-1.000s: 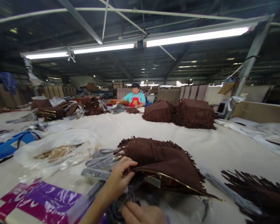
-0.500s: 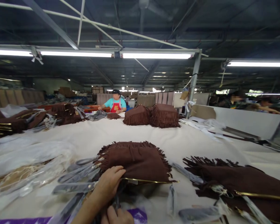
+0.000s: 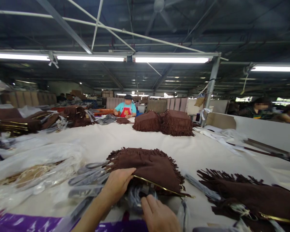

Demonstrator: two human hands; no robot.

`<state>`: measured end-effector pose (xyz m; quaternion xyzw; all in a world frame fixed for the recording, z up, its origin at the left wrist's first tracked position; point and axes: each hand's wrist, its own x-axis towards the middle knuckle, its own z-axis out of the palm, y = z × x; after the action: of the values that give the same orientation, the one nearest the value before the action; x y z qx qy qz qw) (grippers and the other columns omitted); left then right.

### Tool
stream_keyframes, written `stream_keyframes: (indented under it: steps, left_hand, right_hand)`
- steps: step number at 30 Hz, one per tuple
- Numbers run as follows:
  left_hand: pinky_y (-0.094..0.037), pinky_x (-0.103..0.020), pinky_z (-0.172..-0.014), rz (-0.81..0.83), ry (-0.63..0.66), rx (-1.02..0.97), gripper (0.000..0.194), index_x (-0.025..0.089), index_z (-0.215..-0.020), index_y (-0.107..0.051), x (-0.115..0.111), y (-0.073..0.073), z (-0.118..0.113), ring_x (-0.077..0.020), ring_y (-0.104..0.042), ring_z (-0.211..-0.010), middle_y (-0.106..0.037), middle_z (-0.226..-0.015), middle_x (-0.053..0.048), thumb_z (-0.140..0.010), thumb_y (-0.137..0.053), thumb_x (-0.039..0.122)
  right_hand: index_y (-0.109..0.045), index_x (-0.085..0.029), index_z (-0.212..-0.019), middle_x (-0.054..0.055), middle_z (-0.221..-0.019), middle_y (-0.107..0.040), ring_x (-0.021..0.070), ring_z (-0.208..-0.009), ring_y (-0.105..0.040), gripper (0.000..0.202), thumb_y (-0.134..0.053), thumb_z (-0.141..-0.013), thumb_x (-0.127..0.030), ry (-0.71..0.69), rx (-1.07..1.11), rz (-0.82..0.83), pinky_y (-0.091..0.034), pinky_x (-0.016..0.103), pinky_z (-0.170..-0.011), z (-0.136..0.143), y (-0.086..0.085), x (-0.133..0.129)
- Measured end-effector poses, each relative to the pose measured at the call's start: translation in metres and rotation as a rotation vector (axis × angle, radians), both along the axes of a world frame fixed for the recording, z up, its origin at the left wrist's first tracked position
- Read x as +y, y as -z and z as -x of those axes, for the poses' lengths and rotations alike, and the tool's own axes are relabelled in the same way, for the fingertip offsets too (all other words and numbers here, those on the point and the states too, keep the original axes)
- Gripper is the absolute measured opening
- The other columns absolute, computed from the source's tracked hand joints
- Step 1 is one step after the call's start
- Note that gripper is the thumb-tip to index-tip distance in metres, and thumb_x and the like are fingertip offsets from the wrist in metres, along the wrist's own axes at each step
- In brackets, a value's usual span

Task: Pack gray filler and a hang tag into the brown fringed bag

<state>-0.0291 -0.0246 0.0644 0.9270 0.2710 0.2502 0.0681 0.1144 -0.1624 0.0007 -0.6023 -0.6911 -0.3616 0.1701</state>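
Note:
A dark brown fringed bag [image 3: 147, 164] lies in front of me, its gold zipper [image 3: 159, 186] running along the near edge. My left hand [image 3: 119, 183] grips the bag's near left edge, thumb side at the zipper, and the edge is lifted a little. Just below the zipper, a clear-plastic-wrapped grey coil [image 3: 136, 196], perhaps a strap, sits at the bag's opening. My right hand [image 3: 159, 214] has its fingers closed on the coil's right side; its fingertips are partly hidden. Grey wrapped straps [image 3: 89, 180] fan out to the left of the bag.
Another brown fringed bag [image 3: 251, 190] lies at the right. Two stacks of fringed pieces [image 3: 176, 122] stand farther back. Clear plastic bags [image 3: 38, 164] cover the left, with purple plastic [image 3: 31, 224] at the front edge. A co-worker [image 3: 127, 108] is across the table.
My right hand has moved right and up to the bag's opening, where the wrapped coil now shows. The bag's near edge is raised more at the left. The view has shifted slightly.

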Motion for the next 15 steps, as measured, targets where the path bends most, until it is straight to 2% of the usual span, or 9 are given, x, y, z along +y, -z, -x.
stream_keyframes:
  steps: [3,5,8,12,15]
  left_hand:
    - [-0.055,-0.034,-0.09,-0.086,0.019,-0.008,0.04,0.021,-0.122,-0.064,-0.001,0.001,-0.001,-0.0223,-0.068,-0.104,-0.072,-0.116,-0.006,-0.09,-0.04,0.016]
    - [-0.055,-0.033,-0.091,-0.152,0.039,0.001,0.047,0.02,-0.127,-0.06,-0.001,0.01,-0.003,-0.0218,-0.066,-0.109,-0.069,-0.121,-0.008,-0.086,-0.039,0.01]
    - [-0.053,-0.035,-0.093,-0.227,0.036,0.059,0.058,0.02,-0.132,-0.056,-0.002,0.031,-0.006,-0.0229,-0.062,-0.116,-0.064,-0.13,-0.01,-0.078,-0.041,0.004]
    - [-0.053,-0.04,-0.091,-0.268,-0.071,0.111,0.046,0.018,-0.121,-0.062,-0.01,0.054,-0.017,-0.0279,-0.059,-0.115,-0.063,-0.128,-0.012,-0.08,-0.046,0.004]
    - [-0.051,-0.041,-0.087,-0.308,-0.143,0.11,0.037,0.019,-0.111,-0.064,-0.014,0.061,-0.027,-0.0279,-0.057,-0.109,-0.063,-0.122,-0.011,-0.083,-0.044,0.004]
  right_hand:
    - [-0.063,-0.019,-0.091,0.006,-0.085,-0.067,0.022,-0.066,-0.065,0.026,-0.057,-0.076,0.001,0.219,0.097,0.15,-0.049,0.027,-0.052,-0.017,-0.011,0.019]
    - [-0.064,-0.017,-0.096,0.01,-0.095,-0.067,0.0231,-0.07,-0.067,0.032,-0.053,-0.076,0.005,0.283,0.151,0.177,-0.052,0.027,-0.055,-0.023,-0.013,0.036]
    - [-0.064,-0.013,-0.106,0.017,-0.106,-0.066,0.0241,-0.071,-0.068,0.039,-0.048,-0.076,0.008,0.175,0.219,0.224,-0.053,0.028,-0.057,-0.024,-0.001,0.054]
    - [-0.068,-0.018,-0.092,0.008,-0.086,-0.071,0.0238,-0.068,-0.069,0.031,-0.052,-0.075,0.002,-0.008,0.245,0.354,-0.054,0.027,-0.059,-0.015,0.02,0.058]
    - [-0.067,-0.02,-0.097,0.006,-0.089,-0.072,0.0232,-0.08,-0.07,0.034,-0.052,-0.073,-0.001,-0.102,0.317,0.388,-0.055,0.026,-0.068,-0.011,0.021,0.046]
